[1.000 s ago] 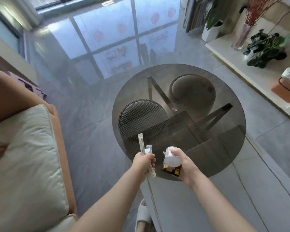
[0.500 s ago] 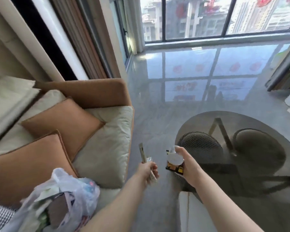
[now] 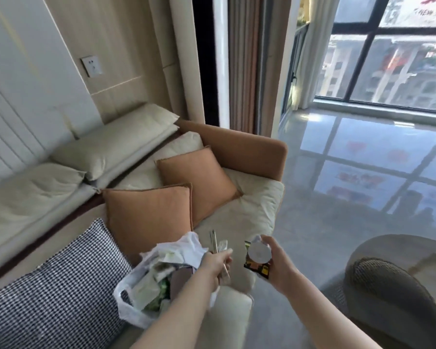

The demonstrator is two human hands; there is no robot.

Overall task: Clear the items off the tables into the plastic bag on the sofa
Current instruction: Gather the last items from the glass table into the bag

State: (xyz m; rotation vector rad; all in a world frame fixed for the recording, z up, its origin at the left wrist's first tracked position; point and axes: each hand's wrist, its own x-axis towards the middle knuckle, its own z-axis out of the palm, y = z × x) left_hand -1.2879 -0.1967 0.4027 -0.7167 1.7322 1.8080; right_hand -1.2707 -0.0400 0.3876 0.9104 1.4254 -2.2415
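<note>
A white plastic bag [image 3: 139,295], open at the top and full of wrappers, lies on the cream sofa seat [image 3: 247,215]. My left hand [image 3: 215,267] hovers just right of the bag's mouth and grips a long thin wrapped pack [image 3: 214,241] together with a small clear sachet [image 3: 222,246]. My right hand [image 3: 278,265] is over the sofa's front edge and holds a small white-lidded cup [image 3: 259,251] with a dark orange snack packet [image 3: 257,267] under it.
Two orange cushions [image 3: 199,182] and a houndstooth cushion [image 3: 61,285] lie on the sofa behind the bag. The round glass table [image 3: 400,250] with a woven stool under it stands at the lower right. Glossy grey floor runs to the window.
My view has swung left from the glass table to the sofa. Both hands carried their items over and now hang beside the bag, the left one nearest its mouth.
</note>
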